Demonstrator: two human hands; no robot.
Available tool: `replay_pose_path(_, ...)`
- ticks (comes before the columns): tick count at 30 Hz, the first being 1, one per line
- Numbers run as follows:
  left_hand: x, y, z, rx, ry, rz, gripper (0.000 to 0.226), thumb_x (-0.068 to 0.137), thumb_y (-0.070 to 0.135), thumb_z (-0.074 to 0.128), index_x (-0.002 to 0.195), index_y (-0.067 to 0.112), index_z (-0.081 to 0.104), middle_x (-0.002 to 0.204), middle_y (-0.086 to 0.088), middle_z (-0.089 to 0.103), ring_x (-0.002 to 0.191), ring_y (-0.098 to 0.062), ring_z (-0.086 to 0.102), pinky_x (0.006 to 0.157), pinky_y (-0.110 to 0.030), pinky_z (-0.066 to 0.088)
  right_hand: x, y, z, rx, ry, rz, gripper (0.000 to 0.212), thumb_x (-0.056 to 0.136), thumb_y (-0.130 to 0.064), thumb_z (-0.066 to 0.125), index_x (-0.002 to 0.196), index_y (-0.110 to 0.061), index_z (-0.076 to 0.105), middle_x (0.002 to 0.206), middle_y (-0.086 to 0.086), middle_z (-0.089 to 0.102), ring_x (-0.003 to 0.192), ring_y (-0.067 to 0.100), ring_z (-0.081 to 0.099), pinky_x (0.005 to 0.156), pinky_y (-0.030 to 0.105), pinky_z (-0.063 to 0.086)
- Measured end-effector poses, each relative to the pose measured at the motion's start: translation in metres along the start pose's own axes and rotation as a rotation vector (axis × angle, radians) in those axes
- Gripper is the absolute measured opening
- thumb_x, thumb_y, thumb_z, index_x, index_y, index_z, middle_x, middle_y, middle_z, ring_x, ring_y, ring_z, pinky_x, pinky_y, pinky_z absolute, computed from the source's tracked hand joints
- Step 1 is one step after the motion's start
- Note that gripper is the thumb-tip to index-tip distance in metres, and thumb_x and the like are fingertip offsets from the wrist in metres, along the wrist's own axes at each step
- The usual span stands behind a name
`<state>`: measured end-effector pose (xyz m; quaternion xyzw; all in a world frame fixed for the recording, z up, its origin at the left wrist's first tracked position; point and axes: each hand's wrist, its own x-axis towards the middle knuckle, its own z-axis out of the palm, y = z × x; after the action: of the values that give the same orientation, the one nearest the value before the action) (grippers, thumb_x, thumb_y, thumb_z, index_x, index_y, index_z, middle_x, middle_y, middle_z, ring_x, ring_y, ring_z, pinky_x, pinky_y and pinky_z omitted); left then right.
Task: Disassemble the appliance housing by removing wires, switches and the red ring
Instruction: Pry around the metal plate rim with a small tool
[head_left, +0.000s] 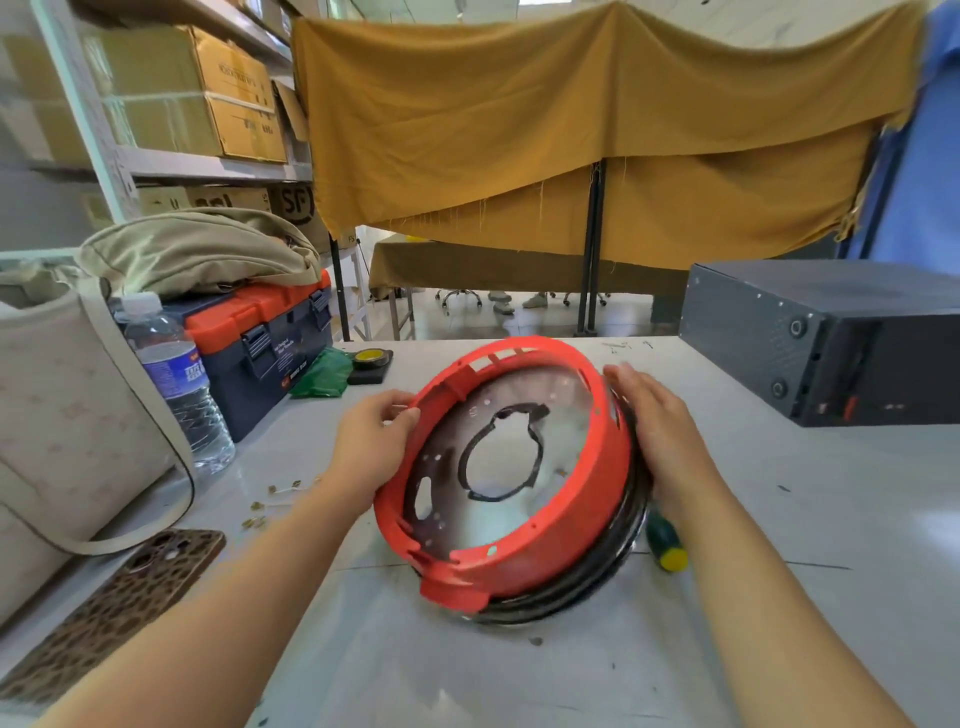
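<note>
The red ring (561, 540) sits tilted on a round metal housing base with a black rim (587, 592) in the middle of the grey table (779, 597). Inside the ring a shiny plate (498, 519) with a large cut-out hole shows. My left hand (371, 441) grips the ring's left edge, thumb over the rim. My right hand (660, 426) lies against the right side of the ring and base with fingers nearly straight. A green screwdriver with a yellow cap (667, 545) lies just under my right wrist.
A phone in a patterned case (130, 597) and small brass terminals (275, 499) lie at the left. A water bottle (179, 384), a toolbox (260, 343), a beige bag (62, 426) and a tape roll (371, 358) stand behind. A dark metal box (821, 343) is at the right.
</note>
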<state>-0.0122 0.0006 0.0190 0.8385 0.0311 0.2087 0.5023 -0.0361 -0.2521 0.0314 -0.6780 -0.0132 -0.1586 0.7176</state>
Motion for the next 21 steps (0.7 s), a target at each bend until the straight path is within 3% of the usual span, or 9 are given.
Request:
replay_pose_path(3,-0.006,-0.003,0.011,-0.248,0.073,-0.151,0.013,0.093,0.007,0.052,0.1,0.012,0.062,0.102,-0.018,0.066,0.083,-0.03,0.061,0.08,-0.045,0.053,-0.007,-0.008,-0.004,0.099,-0.074,0.001,0.033,0.094,-0.046,0.051,0.104,-0.022,0.07,0.101,-0.005,0.073,0.098,0.011,0.066,0.084,0.032,0.048)
replay_pose_path(9,-0.016,0.003,0.032,-0.654,0.15,-0.366,0.012,0.097,0.003,0.043,0.097,0.013,0.048,0.098,-0.015,0.056,0.066,-0.019,0.052,0.051,-0.027,0.046,-0.017,-0.028,0.001,0.224,-0.207,-0.099,0.017,0.091,-0.02,0.059,0.089,-0.021,0.075,0.088,0.002,0.074,0.08,0.014,0.068,0.072,0.027,0.055)
replay_pose_path(15,-0.016,0.008,0.014,-0.611,-0.165,-0.407,0.011,0.095,0.024,0.051,0.09,0.017,0.059,0.083,-0.001,0.054,0.076,-0.014,0.049,0.076,-0.029,0.041,-0.016,-0.048,0.0,0.142,-0.321,-0.237,0.016,0.085,-0.021,0.064,0.097,-0.024,0.075,0.097,0.004,0.075,0.087,0.018,0.071,0.072,0.026,0.055)
replay_pose_path(19,-0.009,0.012,-0.008,-0.728,-0.159,-0.425,0.033,0.097,0.039,0.045,0.11,0.011,0.057,0.104,-0.006,0.061,0.099,-0.024,0.061,0.086,-0.04,0.05,-0.018,-0.053,-0.001,-0.106,-0.452,-0.293,0.018,0.083,-0.022,0.068,0.097,-0.032,0.074,0.094,0.0,0.075,0.085,0.019,0.07,0.074,0.028,0.057)
replay_pose_path(21,-0.006,0.013,-0.02,-0.685,-0.197,-0.412,0.049,0.094,0.051,0.042,0.119,0.011,0.056,0.112,-0.009,0.062,0.102,-0.028,0.063,0.082,-0.041,0.052,-0.02,-0.051,0.001,-0.217,-0.521,-0.296,0.018,0.085,-0.015,0.068,0.094,-0.029,0.076,0.092,-0.004,0.074,0.083,0.015,0.069,0.074,0.026,0.055)
